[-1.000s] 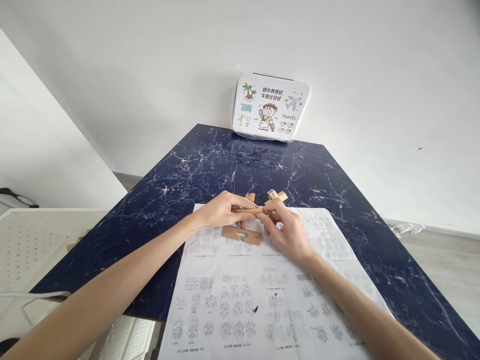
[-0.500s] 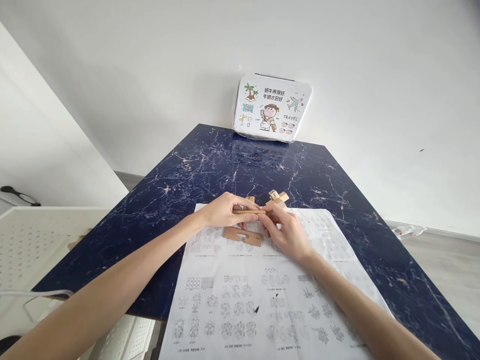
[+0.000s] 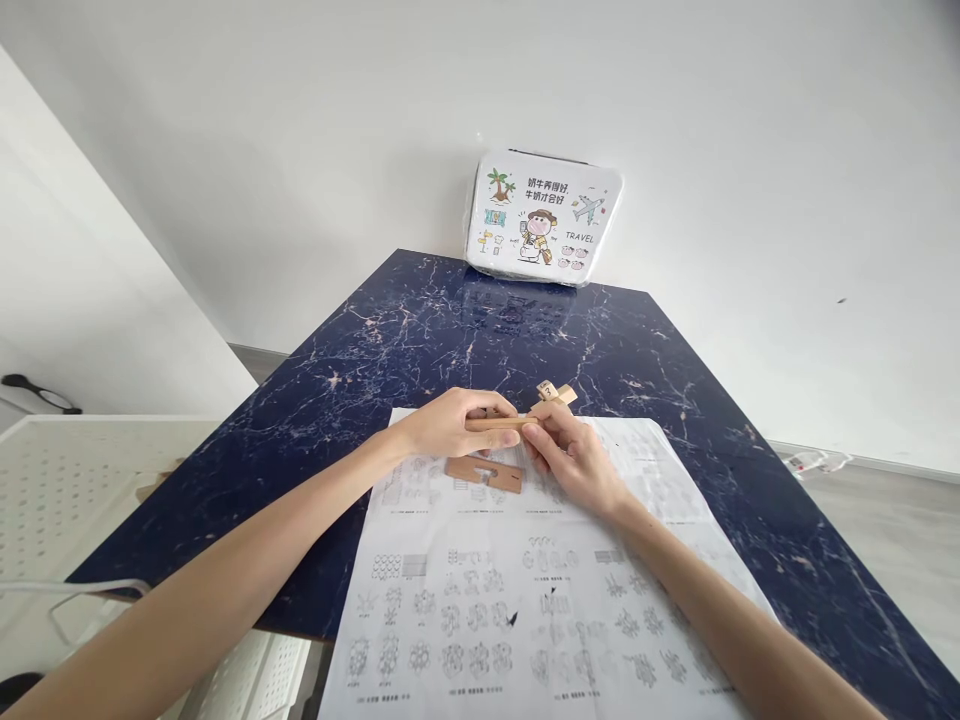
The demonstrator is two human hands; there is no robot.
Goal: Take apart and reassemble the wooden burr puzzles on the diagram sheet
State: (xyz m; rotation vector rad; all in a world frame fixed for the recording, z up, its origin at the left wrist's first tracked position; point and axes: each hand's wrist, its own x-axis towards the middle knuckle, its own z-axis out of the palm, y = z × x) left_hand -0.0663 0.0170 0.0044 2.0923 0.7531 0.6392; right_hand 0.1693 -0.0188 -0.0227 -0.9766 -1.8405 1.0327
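Between both hands a thin wooden piece point(image 3: 495, 424) is held level, seen nearly edge-on. My left hand point(image 3: 457, 420) grips its left part, with fingers behind and thumb along the near side. My right hand point(image 3: 566, 445) pinches its right end between thumb and fingers. Just below lies a flat wooden puzzle piece point(image 3: 484, 474) with a notch cut in it, on the printed instruction sheet point(image 3: 517, 535). Behind my right hand are light wooden blocks point(image 3: 555, 392), one marked with a 3. The fingers hide part of the held piece.
A white cartoon-printed case point(image 3: 544, 215) in clear wrap leans on the wall at the back of the dark blue marbled table point(image 3: 360, 350). White perforated shelving point(image 3: 67, 490) with a cable stands to the left. A clear plastic item point(image 3: 817, 463) lies beyond the right edge.
My right hand's thumb and fingers have shifted slightly on the held piece's right end. The numbered wooden piece seen behind my left hand is now mostly hidden.
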